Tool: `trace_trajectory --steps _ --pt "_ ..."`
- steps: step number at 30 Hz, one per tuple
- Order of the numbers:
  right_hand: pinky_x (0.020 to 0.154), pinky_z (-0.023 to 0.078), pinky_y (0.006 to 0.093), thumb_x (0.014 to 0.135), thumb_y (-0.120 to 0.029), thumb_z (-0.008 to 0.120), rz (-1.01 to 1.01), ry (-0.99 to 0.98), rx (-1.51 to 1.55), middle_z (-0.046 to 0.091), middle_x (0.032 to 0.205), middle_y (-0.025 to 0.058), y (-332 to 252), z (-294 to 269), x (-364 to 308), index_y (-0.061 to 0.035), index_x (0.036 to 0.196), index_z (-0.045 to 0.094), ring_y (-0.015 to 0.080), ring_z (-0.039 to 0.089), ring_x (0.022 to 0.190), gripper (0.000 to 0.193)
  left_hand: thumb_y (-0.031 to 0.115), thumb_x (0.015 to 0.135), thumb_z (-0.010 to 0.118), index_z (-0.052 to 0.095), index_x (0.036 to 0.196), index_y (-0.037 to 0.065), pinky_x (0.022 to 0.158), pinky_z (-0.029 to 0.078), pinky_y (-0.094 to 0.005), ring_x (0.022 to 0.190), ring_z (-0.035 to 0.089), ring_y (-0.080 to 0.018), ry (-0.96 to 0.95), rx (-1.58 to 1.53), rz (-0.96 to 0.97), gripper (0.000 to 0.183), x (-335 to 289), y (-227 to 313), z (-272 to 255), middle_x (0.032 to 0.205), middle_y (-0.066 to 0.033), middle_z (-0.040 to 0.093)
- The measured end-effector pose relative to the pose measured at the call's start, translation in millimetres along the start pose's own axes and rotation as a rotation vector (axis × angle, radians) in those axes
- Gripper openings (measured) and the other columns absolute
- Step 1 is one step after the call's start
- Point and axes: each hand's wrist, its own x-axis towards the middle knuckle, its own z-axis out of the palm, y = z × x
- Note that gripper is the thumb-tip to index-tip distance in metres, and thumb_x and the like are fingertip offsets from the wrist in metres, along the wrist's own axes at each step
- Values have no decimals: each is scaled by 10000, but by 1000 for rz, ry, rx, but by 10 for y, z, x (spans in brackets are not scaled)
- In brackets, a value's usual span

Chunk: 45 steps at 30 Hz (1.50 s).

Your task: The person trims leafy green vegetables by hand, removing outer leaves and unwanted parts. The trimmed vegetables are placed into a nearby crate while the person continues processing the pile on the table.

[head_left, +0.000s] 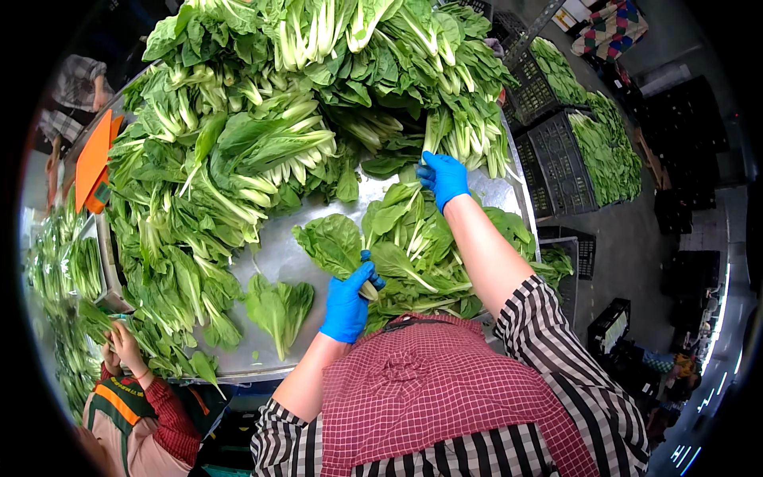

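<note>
My left hand (346,306), in a blue glove, is closed round the pale stem end of a leafy green (330,243), whose broad leaves point away from me. Farther forward and to the right, my gloved right hand (445,180) pinches the white stalk of another leafy green (434,135) at the edge of the big pile. That pile of leafy greens (294,139) covers much of the metal table (298,225). Between my forearms lies a heap of loose leaves (421,250). A single leafy green (278,312) rests on the table, left of my left hand.
Black crates (556,163) filled with greens stand on the right. At the left edge sits an orange scale (95,163). A co-worker's hands (123,347) handle greens at the lower left, near bagged greens (60,262). Another person's plaid sleeve (78,83) shows at the upper left.
</note>
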Motion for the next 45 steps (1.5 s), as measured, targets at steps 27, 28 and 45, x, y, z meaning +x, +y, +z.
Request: trace_trajectory --steps 27,28,45 --pt "844 493 470 801 -234 605 -576 89 -1456 578 1128 182 38 20 160 -163 1135 594 389 593 999 342 56 870 555 477 1237 -21 1012 420 -455 1061 565 -282 -115 -410 2 383 216 131 18 1136 -152 582" --pt "847 494 466 793 -236 612 -524 92 -1480 578 1136 179 35 32 181 -166 1125 605 388 594 1000 339 58 869 556 476 1236 -18 1011 422 -459 1060 565 -281 -105 -415 -1 384 201 143 14 1134 -152 581" --pt "430 326 224 751 -179 770 114 -419 -563 531 632 3 -283 -125 -1101 -74 838 583 80 458 498 231 94 860 580 428 1288 -8 981 442 -427 1087 546 -252 -50 -482 62 465 30 99 36 1183 -128 547"
